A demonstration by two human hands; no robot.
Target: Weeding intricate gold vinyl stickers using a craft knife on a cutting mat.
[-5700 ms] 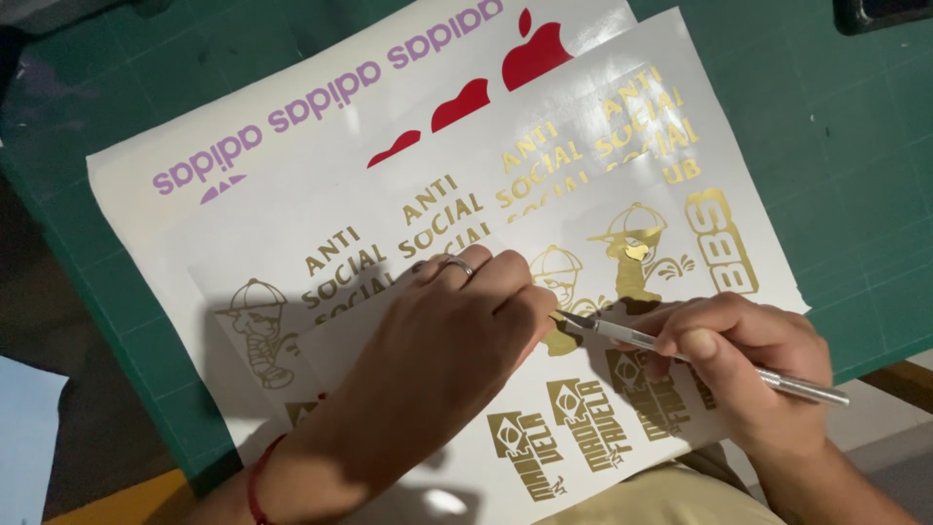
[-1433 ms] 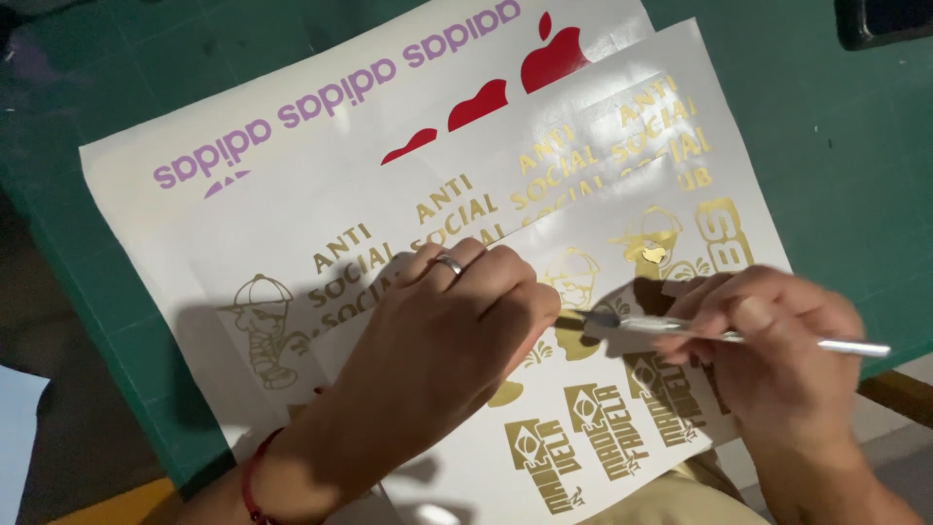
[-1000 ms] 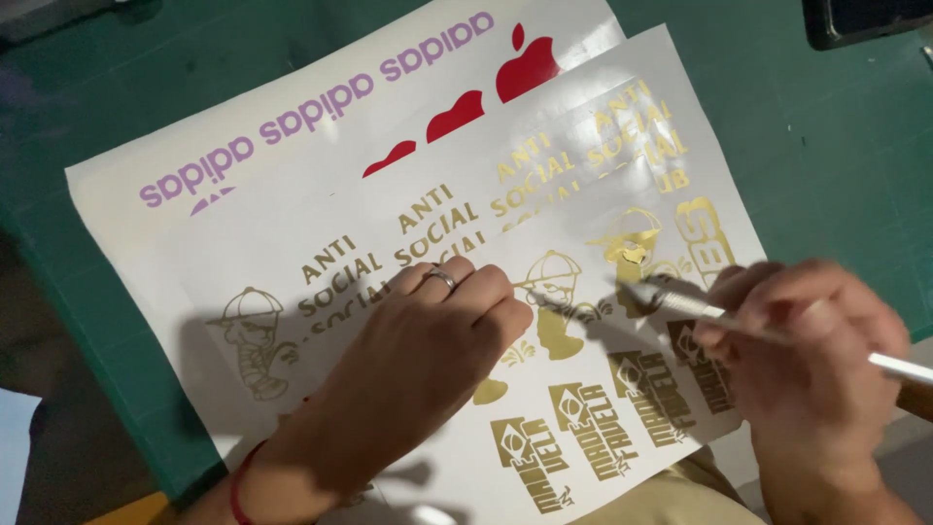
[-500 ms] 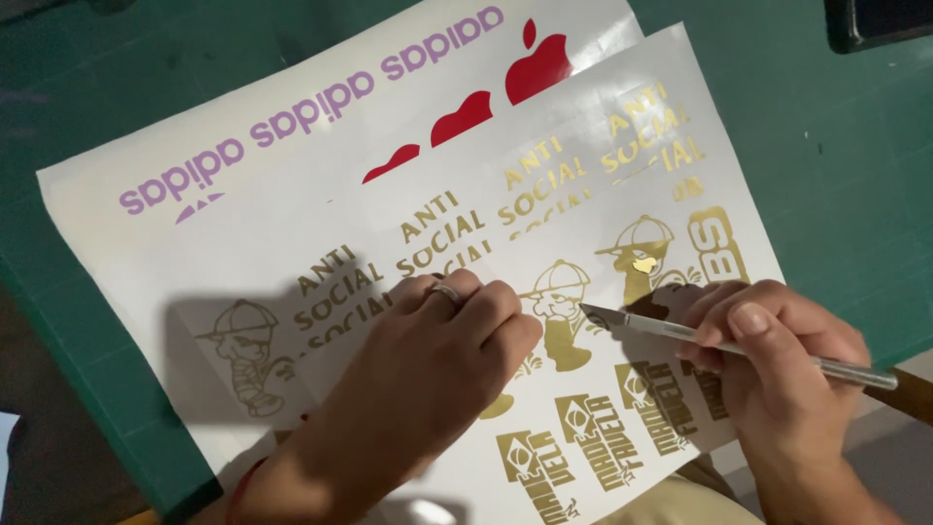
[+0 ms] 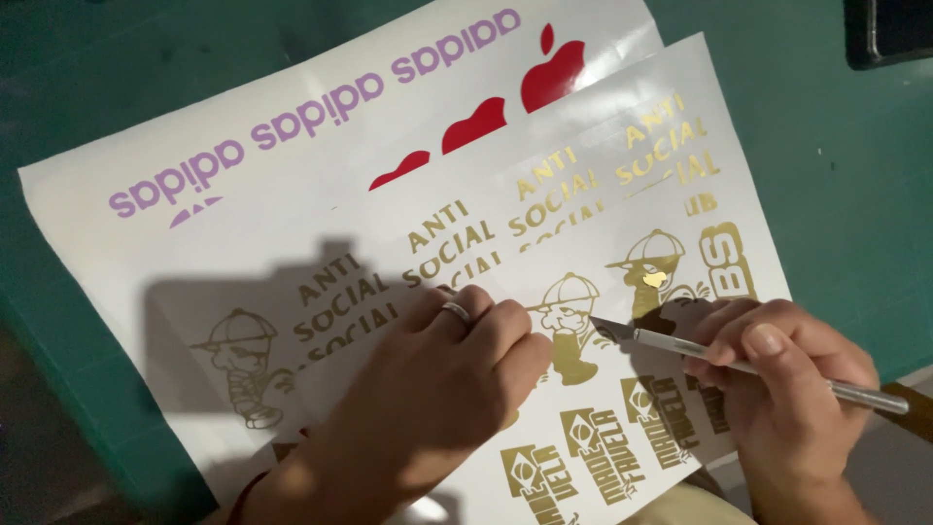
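hands at work over a white sheet of gold decals (image 5: 603, 194) spread on a green cutting mat (image 5: 816, 165). right hand (image 5: 792, 399) closes its fingers around a slim silver craft knife (image 5: 739, 365), gripped like a pen, the blade tip resting just beside a small gold cartoon figure in a hat (image 5: 569, 326) near the middle of the sheet. left hand (image 5: 437, 389) lies flat on the same sheet with its fingers curled loosely, holding nothing, fingertips touching the paper just left of that figure; a ring (image 5: 455, 311) shows on one finger. further gold cut-outs fill the sheet: rows of block lettering above the hands, a second hatted figure (image 5: 656, 272) to the right, another (image 5: 243, 365) at the left edge, and badge-shaped emblems (image 5: 598, 457) along the lower edge. beneath it, offset up and to the left, lies a second white sheet (image 5: 292, 117) bearing purple lettering and red apple-shaped pieces (image 5: 552, 73). a dark object (image 5: 889, 29) sits at the upper right corner of the mat.
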